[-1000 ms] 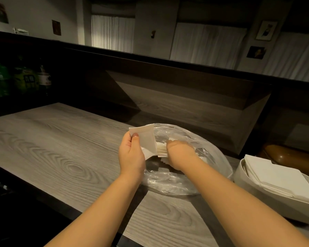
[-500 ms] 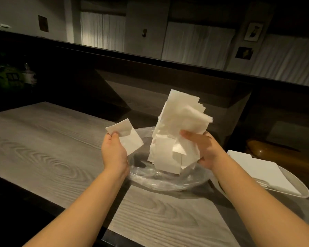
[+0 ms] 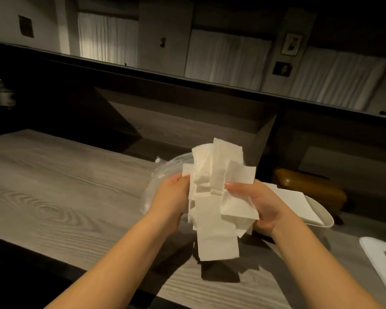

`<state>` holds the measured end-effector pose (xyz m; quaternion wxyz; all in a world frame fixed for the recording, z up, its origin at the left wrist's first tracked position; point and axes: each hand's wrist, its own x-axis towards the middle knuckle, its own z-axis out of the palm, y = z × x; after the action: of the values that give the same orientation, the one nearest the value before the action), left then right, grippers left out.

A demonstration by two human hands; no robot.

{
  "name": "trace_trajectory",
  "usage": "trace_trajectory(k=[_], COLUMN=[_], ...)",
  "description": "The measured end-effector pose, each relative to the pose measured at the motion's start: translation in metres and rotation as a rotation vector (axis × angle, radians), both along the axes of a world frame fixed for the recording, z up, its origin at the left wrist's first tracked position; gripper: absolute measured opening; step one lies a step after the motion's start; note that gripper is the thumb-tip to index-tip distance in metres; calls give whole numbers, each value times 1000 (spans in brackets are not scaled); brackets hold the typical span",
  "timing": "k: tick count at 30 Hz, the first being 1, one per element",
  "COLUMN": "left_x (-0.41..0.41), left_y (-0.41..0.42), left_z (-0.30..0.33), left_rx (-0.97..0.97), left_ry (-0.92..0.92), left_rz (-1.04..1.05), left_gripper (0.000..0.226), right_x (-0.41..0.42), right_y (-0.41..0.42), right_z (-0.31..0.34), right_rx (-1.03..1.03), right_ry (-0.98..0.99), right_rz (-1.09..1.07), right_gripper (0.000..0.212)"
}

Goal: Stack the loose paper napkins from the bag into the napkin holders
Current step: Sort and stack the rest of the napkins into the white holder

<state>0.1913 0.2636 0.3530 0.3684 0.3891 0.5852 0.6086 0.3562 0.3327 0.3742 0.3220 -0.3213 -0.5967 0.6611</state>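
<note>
Got both hands on a messy bunch of napkins (image 3: 216, 197) right now, held up off the surface (image 3: 60, 197) and just in front of the plastic bag (image 3: 163, 175), which I'll use as my reference point. My left hand (image 3: 172, 197) has its grip curled round the left edge of the bunch, fingers tucked behind the paper, right up against the near side of the bag. My right hand (image 3: 261, 204) grips the other edge, thumb pressed across the front sheets and fingers wrapped underneath, so both grips are closed on the same wad. The napkins are all skewed, corners poking out up top and a long flap hanging down at the bottom, throwing a dark shadow on the wood grain nearer me than the bag. The bag itself lies crumpled and clear on the surface, mostly hidden behind the paper. To the right of the bag there's a white napkin holder (image 3: 321, 217) with a neat stack of napkins already lying in it, and further right of that, at the frame's edge, a white lid (image 3: 379, 262) with a slot in it lying flat.
</note>
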Motion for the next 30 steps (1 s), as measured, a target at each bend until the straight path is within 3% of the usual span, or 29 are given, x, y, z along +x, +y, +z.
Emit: trace_trajectory(k=[1, 5, 9, 12, 16, 20, 25, 30], left_x=[5, 24, 38, 39, 43, 42, 26, 17], left_y=[-1, -8, -5, -1, 1, 7, 17, 18], left_z=[-2, -2, -2, -5, -12, -16, -21, -29], left_rx=[-5, -11, -12, -87, -149, -107, -46, 5], left_ry=[-47, -600, -791, -803, -631, -683, -813, -845], left_rz=[-7, -132, -190, -252, -159, -82, 39, 48], left_gripper=[20, 19, 29, 39, 21, 10, 29, 21], right_x=[5, 27, 37, 44, 50, 53, 65, 87], right_y=[-2, -9, -12, -12, -15, -20, -17, -14], right_z=[-2, -8, -18, -22, -30, -41, -43, -32], right_rx=[35, 17, 29, 19, 63, 30, 19, 39], right_ry=[-41, -56, -174, -238, -319, -291, -339, -272], right_rz=[-26, -26, -70, -52, 36, 101, 150, 156], right_gripper=[39, 38, 29, 27, 38, 43, 44, 78])
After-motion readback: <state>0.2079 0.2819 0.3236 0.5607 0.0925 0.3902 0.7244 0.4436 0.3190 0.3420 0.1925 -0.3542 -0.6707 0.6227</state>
